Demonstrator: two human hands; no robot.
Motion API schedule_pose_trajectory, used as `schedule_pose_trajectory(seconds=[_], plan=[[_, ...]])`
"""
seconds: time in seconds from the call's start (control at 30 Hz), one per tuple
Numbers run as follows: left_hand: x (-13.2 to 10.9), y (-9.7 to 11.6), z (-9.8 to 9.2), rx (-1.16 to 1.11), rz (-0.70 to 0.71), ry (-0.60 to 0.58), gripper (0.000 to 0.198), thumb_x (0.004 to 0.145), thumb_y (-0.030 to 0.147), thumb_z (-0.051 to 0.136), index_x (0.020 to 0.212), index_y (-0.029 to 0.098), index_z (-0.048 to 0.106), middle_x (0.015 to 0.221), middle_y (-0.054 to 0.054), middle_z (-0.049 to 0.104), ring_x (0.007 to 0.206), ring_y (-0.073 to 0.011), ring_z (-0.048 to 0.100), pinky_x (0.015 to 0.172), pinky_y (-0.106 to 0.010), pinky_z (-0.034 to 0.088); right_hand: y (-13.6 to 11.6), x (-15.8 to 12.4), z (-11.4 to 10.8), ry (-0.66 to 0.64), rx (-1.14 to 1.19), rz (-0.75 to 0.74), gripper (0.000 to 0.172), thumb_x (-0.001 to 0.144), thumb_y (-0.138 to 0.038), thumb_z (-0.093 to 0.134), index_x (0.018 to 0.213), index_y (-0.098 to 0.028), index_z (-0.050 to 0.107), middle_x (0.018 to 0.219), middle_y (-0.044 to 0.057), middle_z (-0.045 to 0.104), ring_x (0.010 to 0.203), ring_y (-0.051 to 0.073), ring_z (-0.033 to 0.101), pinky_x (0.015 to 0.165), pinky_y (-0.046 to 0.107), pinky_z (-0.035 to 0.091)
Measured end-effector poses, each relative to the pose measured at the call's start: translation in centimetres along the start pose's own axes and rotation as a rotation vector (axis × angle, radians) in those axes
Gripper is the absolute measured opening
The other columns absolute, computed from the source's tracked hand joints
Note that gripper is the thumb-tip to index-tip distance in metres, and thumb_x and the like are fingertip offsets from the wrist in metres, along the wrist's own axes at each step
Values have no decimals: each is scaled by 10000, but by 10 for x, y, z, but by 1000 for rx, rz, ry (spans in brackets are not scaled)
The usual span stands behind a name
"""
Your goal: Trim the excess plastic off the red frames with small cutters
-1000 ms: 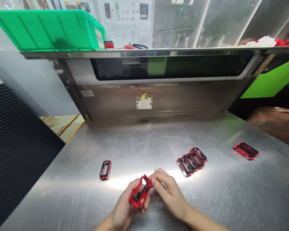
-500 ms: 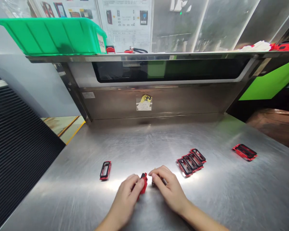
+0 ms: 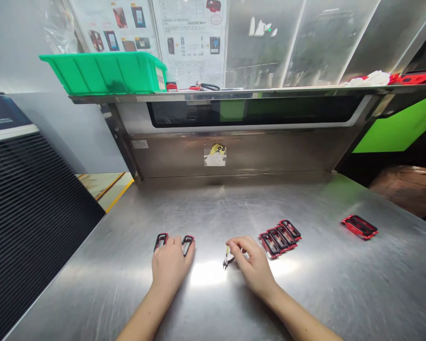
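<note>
My left hand (image 3: 169, 265) is at the left of the metal table, thumb along one side of a red-and-black rectangular frame (image 3: 188, 244) and fingers on the other, gripping it. Close beside those fingers lies a second such frame (image 3: 161, 240), partly covered by the hand. In my right hand (image 3: 250, 263), thumb and fingers are closed on a small pair of side cutters (image 3: 226, 260), its jaws pointing down toward the table. Right of that hand, several matching frames (image 3: 279, 238) lie in a slanting, tight row.
Another red-and-black piece (image 3: 360, 226) lies at the table's far right. Above the back of the table runs a metal shelf (image 3: 255, 94), holding a green plastic bin (image 3: 102, 73) and red parts (image 3: 417, 77). A black ribbed panel (image 3: 39, 203) stands at the left.
My left hand has carried the red-and-black piece leftward, down beside the lone frame. My right hand stays about where it was, its cutters now showing more. The view has tilted slightly up.
</note>
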State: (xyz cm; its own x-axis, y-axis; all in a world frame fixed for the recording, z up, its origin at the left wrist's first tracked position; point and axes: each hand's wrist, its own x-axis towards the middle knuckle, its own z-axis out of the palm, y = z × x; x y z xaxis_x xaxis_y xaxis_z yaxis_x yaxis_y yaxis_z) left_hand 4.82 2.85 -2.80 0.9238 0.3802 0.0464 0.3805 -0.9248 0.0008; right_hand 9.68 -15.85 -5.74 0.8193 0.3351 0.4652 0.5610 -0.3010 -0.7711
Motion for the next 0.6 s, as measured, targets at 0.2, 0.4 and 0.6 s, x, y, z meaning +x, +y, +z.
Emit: schedule_pose_trajectory(seconds=[0.2,0.4,0.6], plan=[[5,-10,-5,-6,-123,20,300,917,326,377,940,87,557,914,-147,612,812,-318,642,708,-400,443,3,15,-23,-4,-441,63,311,914,-297,368,800,-170,628,778,42,623,778,199,540,728,286,366],[8,-14,-13,-83,-186,96,306,910,347,381,1010,87,510,971,-148,580,808,-313,635,704,-393,443,7,31,-53,-101,-735,273,205,896,-204,515,731,-152,626,715,57,625,771,242,563,627,292,319],[-33,-15,-40,-989,49,179,427,834,565,419,794,183,606,696,-27,574,638,-180,549,607,-272,431,1,34,-64,-233,-895,472,195,906,-239,567,752,-151,646,730,75,654,737,255,622,563,266,333]])
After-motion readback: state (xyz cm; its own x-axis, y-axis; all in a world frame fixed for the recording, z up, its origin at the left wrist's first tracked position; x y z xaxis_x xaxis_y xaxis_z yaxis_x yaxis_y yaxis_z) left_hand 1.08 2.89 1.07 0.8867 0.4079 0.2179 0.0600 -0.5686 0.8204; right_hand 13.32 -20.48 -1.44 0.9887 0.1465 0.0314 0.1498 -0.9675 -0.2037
